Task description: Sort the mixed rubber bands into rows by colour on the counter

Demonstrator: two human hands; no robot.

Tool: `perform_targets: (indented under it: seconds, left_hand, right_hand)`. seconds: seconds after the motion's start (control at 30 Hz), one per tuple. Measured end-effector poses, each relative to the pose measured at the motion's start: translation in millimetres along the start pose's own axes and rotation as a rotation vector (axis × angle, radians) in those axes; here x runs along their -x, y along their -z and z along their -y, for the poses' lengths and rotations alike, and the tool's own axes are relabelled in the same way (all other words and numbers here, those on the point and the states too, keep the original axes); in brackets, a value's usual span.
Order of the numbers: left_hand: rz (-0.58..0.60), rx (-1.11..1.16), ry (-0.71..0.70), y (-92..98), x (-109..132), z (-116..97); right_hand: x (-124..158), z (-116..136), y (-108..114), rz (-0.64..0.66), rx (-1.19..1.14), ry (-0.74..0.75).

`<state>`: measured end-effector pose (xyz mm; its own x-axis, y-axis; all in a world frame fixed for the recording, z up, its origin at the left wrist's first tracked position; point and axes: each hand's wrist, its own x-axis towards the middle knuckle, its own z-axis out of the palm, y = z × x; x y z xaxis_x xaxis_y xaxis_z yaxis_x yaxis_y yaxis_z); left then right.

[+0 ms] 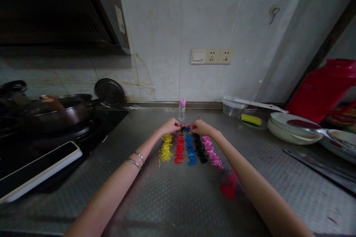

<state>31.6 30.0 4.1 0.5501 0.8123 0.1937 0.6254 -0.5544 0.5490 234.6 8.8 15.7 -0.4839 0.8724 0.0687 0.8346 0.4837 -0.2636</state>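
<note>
Small rubber bands lie sorted by colour in rows on the metal counter: yellow bands [166,148], red bands [179,149], blue bands [190,150], black bands [200,149] and pink bands [212,152]. Beyond the rows sits a small mixed pile [184,128] of dark, blue and pinkish bands. My left hand [172,125] is at the pile's left edge, fingers pinched together. At its right edge, my right hand [199,127] has its fingers closed too. Whatever either hand pinches is too small to make out. A clear bottle with a pink cap [181,110] stands just behind the pile.
A red heart-shaped piece [229,187] lies near my right forearm. On the left are a pan [63,113] on the stove and a white-edged device [41,168]. To the right are a yellow sponge [251,119], stacked bowls [292,133], a knife [319,166] and a red thermos [319,89].
</note>
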Motion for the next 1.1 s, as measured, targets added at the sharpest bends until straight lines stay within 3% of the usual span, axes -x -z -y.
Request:
perform_targets:
  seconds: [0.2,0.43,1.1]
  left_hand:
    - [0.037,0.014,0.009,-0.3,-0.2,-0.7]
    - [0.132,0.057,0.016,-3.8,0.4,0.0]
    - [0.064,-0.068,0.042,-9.9,-0.5,-4.3]
  right_hand:
    - [2.3,-20.6,13.2,0.036,-0.041,0.000]
    - [4.9,-33.6,11.3,0.091,-0.070,-0.039]
    - [5.9,-32.3,19.4,0.034,-0.014,-0.058]
